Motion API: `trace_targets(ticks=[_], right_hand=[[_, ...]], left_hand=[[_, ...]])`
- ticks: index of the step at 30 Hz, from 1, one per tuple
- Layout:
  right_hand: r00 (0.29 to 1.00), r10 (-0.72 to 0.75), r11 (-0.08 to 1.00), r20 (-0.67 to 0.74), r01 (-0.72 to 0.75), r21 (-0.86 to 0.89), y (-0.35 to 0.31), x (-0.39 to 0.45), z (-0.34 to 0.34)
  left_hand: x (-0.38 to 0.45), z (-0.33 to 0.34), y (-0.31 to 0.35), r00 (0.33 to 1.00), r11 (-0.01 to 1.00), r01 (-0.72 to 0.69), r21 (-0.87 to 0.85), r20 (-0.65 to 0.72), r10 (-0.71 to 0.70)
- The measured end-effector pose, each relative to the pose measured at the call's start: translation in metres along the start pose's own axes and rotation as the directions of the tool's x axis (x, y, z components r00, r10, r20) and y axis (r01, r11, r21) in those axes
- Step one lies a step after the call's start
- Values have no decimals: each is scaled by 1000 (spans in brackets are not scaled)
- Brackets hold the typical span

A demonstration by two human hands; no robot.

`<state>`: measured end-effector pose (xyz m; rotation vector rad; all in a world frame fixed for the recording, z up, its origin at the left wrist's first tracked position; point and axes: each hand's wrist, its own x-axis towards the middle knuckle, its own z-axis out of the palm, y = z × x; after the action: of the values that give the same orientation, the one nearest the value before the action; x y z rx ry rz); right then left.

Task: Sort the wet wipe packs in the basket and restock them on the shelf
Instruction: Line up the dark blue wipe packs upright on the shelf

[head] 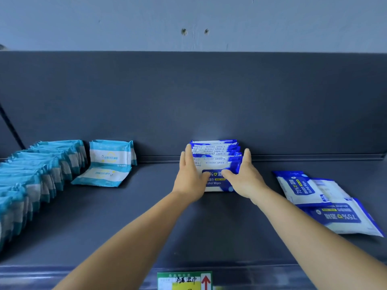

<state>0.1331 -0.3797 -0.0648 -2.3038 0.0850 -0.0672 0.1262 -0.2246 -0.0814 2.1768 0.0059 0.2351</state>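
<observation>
Fingers of both my hands lie nearly straight along the two ends of the row of blue alcohol wipe packs (pixel 215 155), my left hand (pixel 189 178) on its left end and my right hand (pixel 244 178) on its right end, with both thumbs pressed against the face of the front pack. I am not gripping any one pack; I am squeezing the row between flat hands to square it up against the back wall of the shelf (pixel 146 216).

That row stands on edge in the middle of the shelf, leaning back. Two more blue packs (pixel 320 204) lie flat and overlapping to my right, well apart from the row, so I judge they are not yet sorted into it. To my left, a long file of teal packs (pixel 39 176) stands on edge, and beside it one teal pack (pixel 110 156) leans on the wall with another (pixel 102 176) lying flat at its foot. The basket is out of view.

What worries me is the lean. These packs are soft and slick, and only my thumbs hold the front one. If I let go unevenly, the front pack could slide forward and drop flat, taking the rest with it. Squeezing too hard from the ends could buckle the row outward.
</observation>
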Motion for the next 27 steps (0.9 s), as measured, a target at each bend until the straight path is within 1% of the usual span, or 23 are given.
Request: trace_targets(ticks=[2,4,8,12,14,16,20,22,25,27], right_hand=[[999,-49,999,-12,48,-23,1,-2,2],[999,-45,998,8,46,-44,-1,-3,2],[1000,-8,999,1,8,-43,-4,-4,-2],[1000,11,998,-13,-12,-63,-2,-10,-3],[1000,9,995,-14,-10,-96,-2,-13,-2],[1000,-3,993,-19,0,-122,-1,-16,0],[999,-20,987,-37,14,-159,1,-24,3],[999,-14,985,-48,5,-171,3,-28,5],[998,14,982,-62,-25,-187,2,-34,5],[997,47,979,-63,-59,-195,2,-40,5]], left_hand=[[-2,1,2,998,992,-47,113,49,42],[-3,3,1,996,986,-36,162,83,22],[-5,0,3,996,977,-31,212,93,11],[-11,-3,4,994,940,-92,329,82,68],[-12,-5,5,993,903,-116,414,68,97],[-15,-6,7,987,845,-160,510,68,145],[-25,-6,10,954,719,-299,627,176,243],[-30,-5,9,946,671,-322,668,197,258],[-35,-6,9,943,633,-324,703,188,274],[-38,-7,7,942,648,-321,691,163,293]])
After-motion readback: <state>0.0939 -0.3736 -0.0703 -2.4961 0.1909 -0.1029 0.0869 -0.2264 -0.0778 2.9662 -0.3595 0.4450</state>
